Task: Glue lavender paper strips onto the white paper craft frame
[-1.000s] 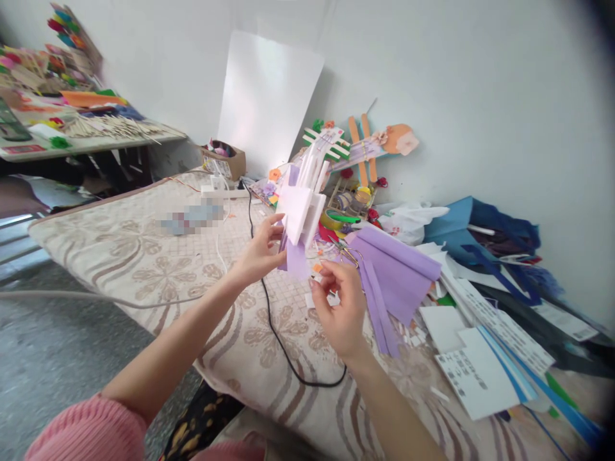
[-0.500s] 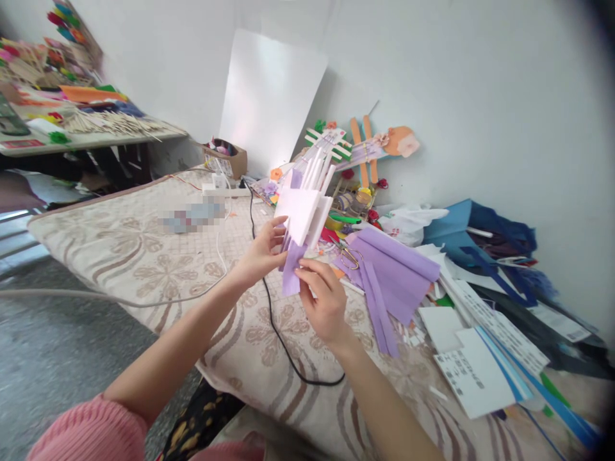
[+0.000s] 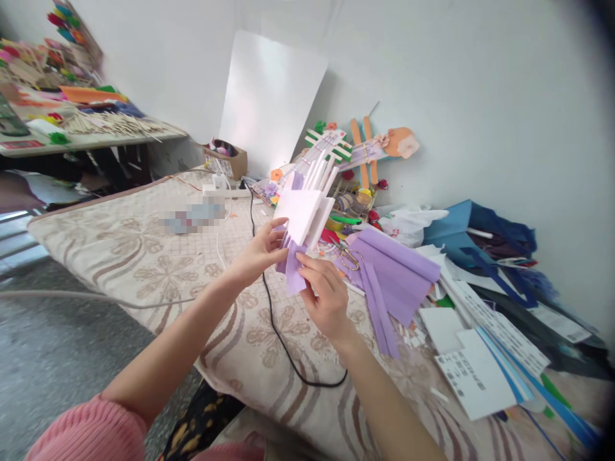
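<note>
A white paper craft piece (image 3: 298, 208) with several white sticks (image 3: 321, 173) rising from its far side is held above the table. My left hand (image 3: 263, 253) grips it from the left, its thumb at the lower end and its fingers partly behind. From that lower end hangs a strip of purple crepe paper (image 3: 294, 276). My right hand (image 3: 324, 291) pinches the strip's right edge between thumb and forefinger. Just to the right, scissors (image 3: 350, 257) with gold handles lie beside a folded purple crepe paper sheet (image 3: 398, 272) and cut purple strips (image 3: 377, 310).
A black cable (image 3: 276, 339) curves over the patterned tablecloth (image 3: 230, 339). At the back stand a cardboard box (image 3: 233, 163), a white board (image 3: 271, 96) and stick-and-flower crafts (image 3: 365, 150). On the right lie a blue bag (image 3: 451, 221) and printed white cards (image 3: 473, 378).
The purple strip's lower end has shifted slightly right and bent, with my right hand's fingertips a little higher on it. My left hand keeps its grip.
</note>
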Tool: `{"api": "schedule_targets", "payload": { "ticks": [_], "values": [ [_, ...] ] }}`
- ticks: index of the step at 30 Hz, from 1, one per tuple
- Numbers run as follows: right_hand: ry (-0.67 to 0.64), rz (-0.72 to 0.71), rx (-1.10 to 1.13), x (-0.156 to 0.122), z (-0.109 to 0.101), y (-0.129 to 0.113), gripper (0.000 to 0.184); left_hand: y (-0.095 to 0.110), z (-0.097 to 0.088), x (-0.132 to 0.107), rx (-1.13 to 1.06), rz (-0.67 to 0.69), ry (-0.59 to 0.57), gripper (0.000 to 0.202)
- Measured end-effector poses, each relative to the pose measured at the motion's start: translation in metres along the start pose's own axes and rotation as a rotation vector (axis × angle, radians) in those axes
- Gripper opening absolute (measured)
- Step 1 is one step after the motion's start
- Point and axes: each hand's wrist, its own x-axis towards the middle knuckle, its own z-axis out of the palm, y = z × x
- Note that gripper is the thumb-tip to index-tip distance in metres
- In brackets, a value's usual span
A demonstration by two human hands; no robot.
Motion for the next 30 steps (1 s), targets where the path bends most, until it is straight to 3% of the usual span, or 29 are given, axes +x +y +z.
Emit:
{"api": "schedule_targets", "payload": {
  "ticks": [13, 22, 27, 30],
  "values": [
    [0.030, 0.023, 0.012, 0.001, 0.002, -0.007, 0.027, 0.000, -0.001, 0.001, -0.046, -0.012, 0.012, 0.073],
    [-0.021, 0.090, 0.046, -0.003, 0.001, -0.022, 0.039, -0.001, -0.005, -0.002, -0.052, -0.011, -0.015, 0.076],
    [-0.048, 0.130, 0.067, -0.033, -0.025, -0.043, 0.035, -0.006, -0.011, 0.000, -0.039, 0.042, -0.049, 0.076],
    [0.169, 0.350, -0.050, -0.071, -0.046, -0.034, 0.020, -0.008, -0.014, 0.001, -0.027, 0.059, -0.061, 0.077]
  ]
}}
